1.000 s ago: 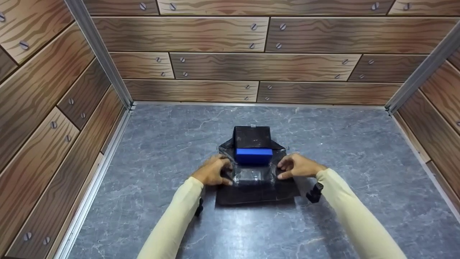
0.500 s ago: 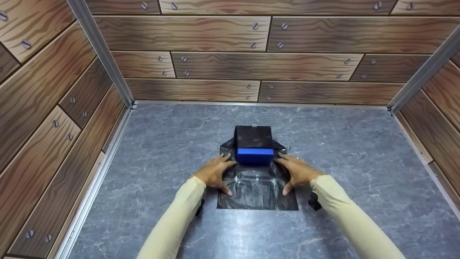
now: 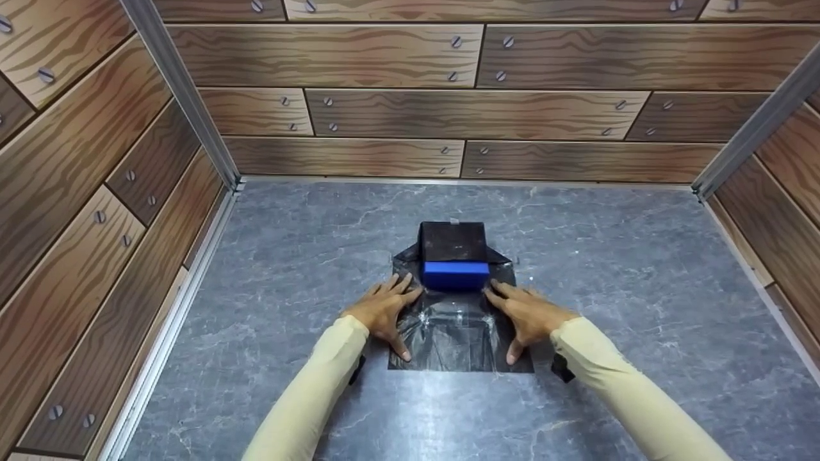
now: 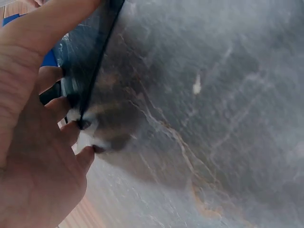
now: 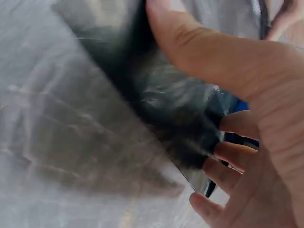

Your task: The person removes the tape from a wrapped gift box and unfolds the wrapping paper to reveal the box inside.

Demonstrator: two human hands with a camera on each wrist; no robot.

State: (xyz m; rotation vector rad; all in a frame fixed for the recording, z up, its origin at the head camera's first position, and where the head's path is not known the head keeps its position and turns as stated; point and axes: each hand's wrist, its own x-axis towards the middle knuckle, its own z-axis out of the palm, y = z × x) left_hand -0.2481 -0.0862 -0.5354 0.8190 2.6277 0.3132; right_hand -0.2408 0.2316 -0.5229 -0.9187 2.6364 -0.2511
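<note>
A blue box (image 3: 455, 275) stands on a glossy black sheet (image 3: 453, 349) that lies spread on the marbled surface. The sheet's far part forms a flap (image 3: 452, 242) lying over the box's top, leaving the blue front face uncovered. My left hand (image 3: 381, 312) presses on the sheet's left edge, fingers spread beside the box and thumb near the front corner. Mirroring it on the right edge, my right hand (image 3: 530, 317) has its fingertips close to the box's lower corner. In the right wrist view, the thumb (image 5: 199, 52) lies across the shiny black sheet (image 5: 175, 114).
Wood-patterned panels (image 3: 397, 115) enclose the back and both sides. Metal rails (image 3: 182, 96) run along the corners. Grey marbled surface (image 3: 307, 243) extends all around the sheet. A wrist camera (image 3: 562, 368) hangs under the right wrist.
The sheet's near part has gone from raised and creased to flat. Both hands have straightened from curled fingers at its sides to spread fingers on its edges, thumbs sliding nearer me.
</note>
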